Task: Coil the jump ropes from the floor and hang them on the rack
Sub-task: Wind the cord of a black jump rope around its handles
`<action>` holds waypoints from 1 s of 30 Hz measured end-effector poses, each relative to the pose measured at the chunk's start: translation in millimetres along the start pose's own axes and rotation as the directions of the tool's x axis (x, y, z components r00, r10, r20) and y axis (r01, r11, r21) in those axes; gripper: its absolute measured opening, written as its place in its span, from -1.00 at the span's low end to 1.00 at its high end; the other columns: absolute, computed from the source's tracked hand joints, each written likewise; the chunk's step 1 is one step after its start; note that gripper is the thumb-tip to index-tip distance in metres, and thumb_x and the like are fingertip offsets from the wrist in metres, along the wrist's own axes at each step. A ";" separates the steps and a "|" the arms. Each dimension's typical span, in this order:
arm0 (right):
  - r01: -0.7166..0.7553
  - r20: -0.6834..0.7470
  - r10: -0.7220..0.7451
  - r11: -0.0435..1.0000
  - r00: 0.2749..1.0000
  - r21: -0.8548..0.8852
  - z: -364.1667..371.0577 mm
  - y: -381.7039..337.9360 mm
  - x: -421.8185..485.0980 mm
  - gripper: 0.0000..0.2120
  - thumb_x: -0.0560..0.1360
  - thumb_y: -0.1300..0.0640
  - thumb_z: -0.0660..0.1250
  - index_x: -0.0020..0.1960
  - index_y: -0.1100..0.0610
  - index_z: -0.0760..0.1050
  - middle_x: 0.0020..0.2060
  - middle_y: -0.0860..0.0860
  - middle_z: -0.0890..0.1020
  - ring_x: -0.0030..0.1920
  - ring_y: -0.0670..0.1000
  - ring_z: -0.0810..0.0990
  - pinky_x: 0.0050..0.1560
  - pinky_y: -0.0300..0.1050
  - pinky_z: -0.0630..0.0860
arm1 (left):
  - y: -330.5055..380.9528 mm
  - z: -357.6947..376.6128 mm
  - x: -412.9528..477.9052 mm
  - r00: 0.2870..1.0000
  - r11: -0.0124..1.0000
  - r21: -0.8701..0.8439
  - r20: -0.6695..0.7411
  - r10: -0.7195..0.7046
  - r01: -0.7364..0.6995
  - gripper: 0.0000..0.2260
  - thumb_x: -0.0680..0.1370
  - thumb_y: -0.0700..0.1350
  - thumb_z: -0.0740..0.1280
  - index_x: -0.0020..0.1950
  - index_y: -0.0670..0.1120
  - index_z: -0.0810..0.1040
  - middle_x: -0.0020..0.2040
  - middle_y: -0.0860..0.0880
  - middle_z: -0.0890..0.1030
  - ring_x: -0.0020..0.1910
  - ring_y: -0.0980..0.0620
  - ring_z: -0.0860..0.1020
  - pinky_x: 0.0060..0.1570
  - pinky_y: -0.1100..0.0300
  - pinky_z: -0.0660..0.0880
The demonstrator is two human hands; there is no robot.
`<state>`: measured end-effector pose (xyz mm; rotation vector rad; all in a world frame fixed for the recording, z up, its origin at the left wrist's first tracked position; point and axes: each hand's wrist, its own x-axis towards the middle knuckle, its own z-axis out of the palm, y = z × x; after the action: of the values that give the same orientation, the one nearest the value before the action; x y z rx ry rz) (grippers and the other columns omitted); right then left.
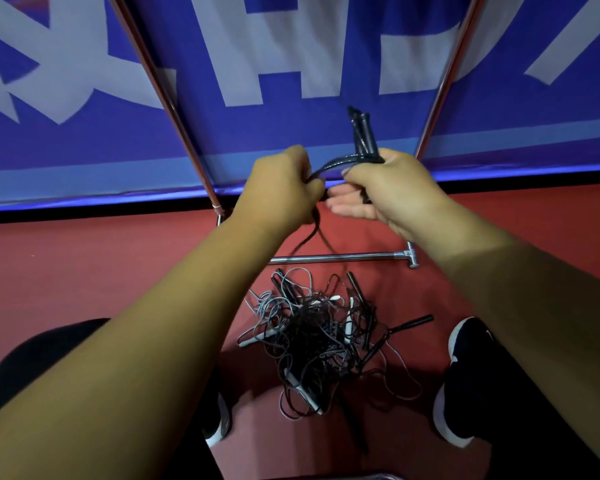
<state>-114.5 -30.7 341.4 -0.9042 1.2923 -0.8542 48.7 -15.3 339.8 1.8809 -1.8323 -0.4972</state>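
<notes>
Currently: one black jump rope point(336, 163) held above the floor point(84, 271), coil unfinished | right hand point(392, 188) clamps its handles point(362, 133) | left hand point(278, 188) grips the cord | tangled pile point(319, 334) lies uncoiled between the shoes point(465, 375) | rack point(340, 258), visible part: no rope hung | judged early stage

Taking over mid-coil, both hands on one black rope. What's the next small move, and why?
Probably pull another loop of cord up with the left hand to the right hand, which grips the handles. The cord hangs down toward the pile, so it looks too loose to hang on the rack.
</notes>
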 end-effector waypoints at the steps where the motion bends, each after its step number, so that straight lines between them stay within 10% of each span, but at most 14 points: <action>1: 0.018 -0.005 -0.018 0.999 1.000 0.045 -1.3 -1.1 1.0 -0.83 0.67 0.33 0.29 0.25 0.26 0.49 -0.04 0.37 0.72 -0.12 0.24 0.80 -0.18 0.01 0.73 | 1.6 0.4 0.9 0.998 0.997 -0.068 -0.064 0.027 -0.032 -0.84 0.54 -0.07 0.40 -0.14 -0.08 0.45 -0.30 -0.01 0.59 -0.26 -0.06 0.60 -0.27 0.08 0.44; 4: 0.074 -0.030 -0.073 0.995 0.997 0.060 -5.0 -4.7 -0.7 -0.87 0.68 0.32 0.31 0.20 0.20 0.56 -0.07 0.31 0.73 -0.12 0.23 0.80 -0.15 0.06 0.74 | 7.1 -3.3 3.0 0.997 0.972 -0.221 -0.026 0.077 -0.081 -0.83 0.53 -0.10 0.42 -0.12 -0.04 0.42 -0.30 0.05 0.51 -0.27 0.02 0.48 -0.23 0.10 0.41; 8: 0.112 -0.051 -0.128 0.964 0.990 -0.242 -9.4 -6.7 -6.6 -0.72 0.61 0.39 0.21 0.16 0.16 0.61 -0.13 0.32 0.73 -0.15 0.25 0.79 -0.20 0.13 0.76 | 8.0 -11.7 7.7 0.937 0.750 -0.630 0.347 0.039 0.202 -0.70 0.35 -0.10 0.46 0.03 -0.08 0.50 -0.18 -0.06 0.59 -0.11 -0.10 0.60 0.17 -0.19 0.57; 11: 0.200 0.001 -0.255 0.758 0.967 -0.621 -13.8 -2.1 -6.5 -0.72 0.52 0.30 0.22 0.06 0.05 0.63 -0.29 0.08 0.76 -0.23 0.07 0.78 -0.16 0.03 0.74 | 13.7 -17.7 6.8 0.887 0.639 -0.713 0.451 0.102 0.289 -0.77 0.49 0.06 0.43 -0.06 -0.10 0.59 -0.23 -0.16 0.55 -0.20 -0.18 0.52 0.06 -0.09 0.50; 14: 0.231 0.069 -0.317 0.510 0.946 -0.829 -12.4 -0.1 -7.7 -0.81 0.51 0.20 0.28 0.05 0.08 0.63 -0.25 0.05 0.75 -0.17 0.05 0.73 -0.15 -0.02 0.65 | 20.7 -12.1 -0.5 0.889 0.571 -0.744 0.456 0.054 0.347 -0.48 0.63 0.22 0.35 0.32 -0.20 0.53 -0.20 -0.14 0.62 -0.47 -0.09 0.43 -0.03 -0.03 0.53; 21: 0.287 0.152 -0.273 0.570 0.950 -0.770 -1.2 3.2 -15.2 -0.87 0.56 0.13 0.30 0.01 -0.01 0.62 -0.24 0.00 0.72 -0.31 0.01 0.70 -0.28 -0.03 0.65 | 20.7 6.6 -4.8 0.898 0.391 -0.827 0.440 0.003 0.404 -0.73 0.67 0.00 0.37 -0.19 -0.04 0.46 -0.43 -0.04 0.34 -0.66 0.09 0.23 -0.52 0.23 0.34; 25: 0.268 0.126 -0.282 0.549 0.951 -0.792 -6.6 1.5 -11.8 -0.73 0.53 -0.05 0.40 0.21 -0.03 0.57 -0.01 -0.09 0.68 -0.02 -0.03 0.64 -0.02 -0.09 0.57 | 20.4 10.7 -2.5 0.909 0.340 -0.847 0.412 -0.065 0.408 -0.69 0.64 0.02 0.41 -0.22 -0.06 0.44 -0.40 -0.06 0.36 -0.60 0.06 0.18 -0.53 0.23 0.24; 30: 0.345 0.222 -0.288 0.510 0.932 -0.788 -10.1 -2.8 -15.9 -0.71 0.53 -0.07 0.46 0.16 -0.03 0.47 -0.08 -0.11 0.62 -0.10 -0.12 0.58 -0.19 -0.15 0.45 | 13.6 10.0 3.8 0.892 0.230 -0.862 0.433 -0.131 0.452 -0.68 0.62 0.06 0.43 -0.20 -0.07 0.43 -0.41 -0.05 0.37 -0.58 0.07 0.16 -0.52 0.25 0.27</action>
<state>-126.1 -18.1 349.9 -1.9629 1.5018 -0.4374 32.0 -19.9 339.4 1.2123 -0.7648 -1.6513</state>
